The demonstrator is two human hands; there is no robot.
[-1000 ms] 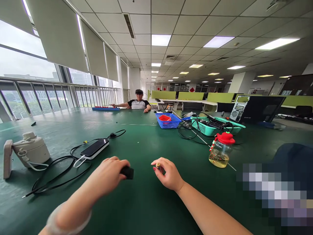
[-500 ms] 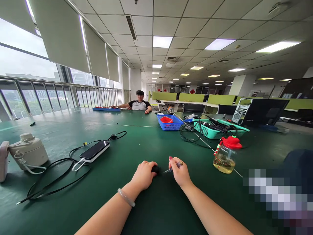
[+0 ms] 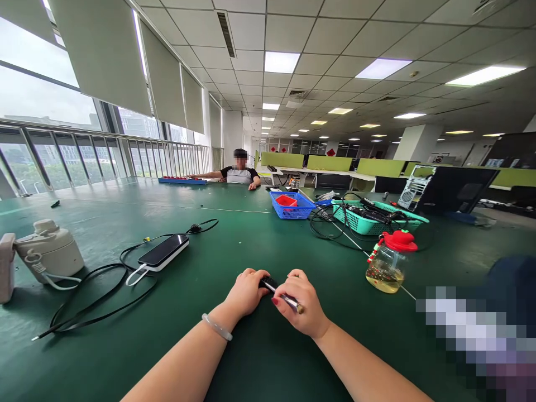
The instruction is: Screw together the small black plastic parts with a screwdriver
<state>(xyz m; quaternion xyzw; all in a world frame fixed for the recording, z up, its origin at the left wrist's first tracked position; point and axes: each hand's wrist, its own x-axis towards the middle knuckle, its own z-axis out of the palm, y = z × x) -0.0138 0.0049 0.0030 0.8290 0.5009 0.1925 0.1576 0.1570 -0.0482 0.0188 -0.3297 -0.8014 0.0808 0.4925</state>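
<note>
Two bare hands meet over the dark green bench, seen from the wearer's head. The left hand, palm down, grips a small black object between its fingers and thumb; the object protrudes from the fingertips toward the right hand, and its remainder is hidden by the grip. The right hand has its fingers curled inward, pinching a slim metallic tool with a brass-coloured end. The thumb, its nail red, lies along the near side of the tool. The tool slants across the gap between the hands: its brass-coloured end points toward the wearer, below the curled fingers, while its far end reaches the black object just beside the left fingertips. Whether that end touches the object or merely overlaps it in view cannot be told. A pale bracelet encircles the left wrist.

To the left of the hands lie a black-faced device with a white plug, a looped black cable and a beige bottle. To the right stands a clear jar under a red lid; beyond it are a green basket heaped with cables and a blue basket. A person sits at the far edge.
</note>
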